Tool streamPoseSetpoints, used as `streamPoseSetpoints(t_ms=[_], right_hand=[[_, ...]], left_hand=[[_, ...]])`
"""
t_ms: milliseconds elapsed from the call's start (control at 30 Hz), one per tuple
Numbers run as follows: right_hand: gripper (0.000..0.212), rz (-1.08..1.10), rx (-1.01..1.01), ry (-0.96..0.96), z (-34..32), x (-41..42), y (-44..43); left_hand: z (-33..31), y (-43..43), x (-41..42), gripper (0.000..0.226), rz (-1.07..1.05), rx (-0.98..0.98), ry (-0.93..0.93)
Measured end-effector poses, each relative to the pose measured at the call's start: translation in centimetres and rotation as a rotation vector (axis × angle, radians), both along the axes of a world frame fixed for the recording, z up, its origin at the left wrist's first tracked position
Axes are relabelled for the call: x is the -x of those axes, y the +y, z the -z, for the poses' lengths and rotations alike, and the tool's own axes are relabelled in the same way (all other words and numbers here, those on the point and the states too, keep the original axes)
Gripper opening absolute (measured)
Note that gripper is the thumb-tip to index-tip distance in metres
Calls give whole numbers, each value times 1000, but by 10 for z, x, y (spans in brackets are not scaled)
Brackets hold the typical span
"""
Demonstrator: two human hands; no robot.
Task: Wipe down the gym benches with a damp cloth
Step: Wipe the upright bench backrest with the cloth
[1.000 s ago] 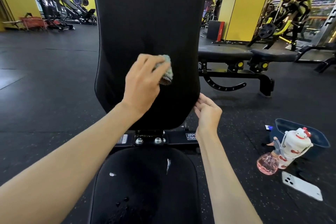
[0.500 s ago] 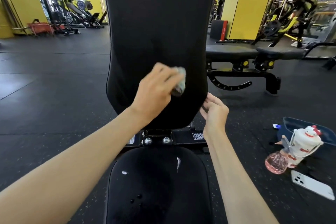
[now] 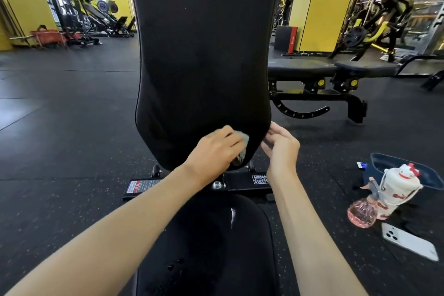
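Black padded upright bench backrest (image 3: 204, 55), with a small teal cloth (image 3: 243, 137) pressed against its lower end.
The left hand (image 3: 211, 154) clutches the cloth on the pad. The right hand (image 3: 282, 149), fingers loose and nearly straight, touches the pad's lower right edge and grips nothing (droplets glint on the black seat pad (image 3: 216, 247) below). A pink spray bottle (image 3: 360, 214) and a white phone (image 3: 408, 244) lie on the dark floor (image 3: 72, 151).

white phone (image 3: 408, 244) lies near pink spray bottle (image 3: 361, 215) on black floor (image 3: 72, 151).
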State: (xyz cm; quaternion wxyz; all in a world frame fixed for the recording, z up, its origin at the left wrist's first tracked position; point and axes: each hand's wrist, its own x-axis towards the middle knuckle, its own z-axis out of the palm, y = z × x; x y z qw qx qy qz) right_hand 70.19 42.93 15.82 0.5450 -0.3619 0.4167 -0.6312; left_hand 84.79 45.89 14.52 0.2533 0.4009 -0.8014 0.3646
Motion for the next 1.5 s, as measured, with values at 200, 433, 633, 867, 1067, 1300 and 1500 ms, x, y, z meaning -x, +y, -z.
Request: streamPoseSetpoints(t_ms=[200,433,633,867,1067,1300,1500], right_hand=[[35,-36,23,-83,-1,-2,5],[57,-34,16,-104,10,2,-5],[24,-27,-81,-17,-4,-4,-9],[35,51,28,110,8,-14,-2],[34,42,13,78,4,-14,-2],[19,-23,198,252,6,-20,-2],[71,-41,153,410,16,-22,-6]], left_hand=[[-43,-13,29,35,66,135,208],[-15,-31,30,20,6,34,-60],[17,-2,-10,24,35,-37,-180],[-38,12,-26,49,-51,206,250],[3,21,-36,46,-139,134,137],[-5,48,-62,45,-84,59,108],[-61,39,-92,44,-260,356,472]])
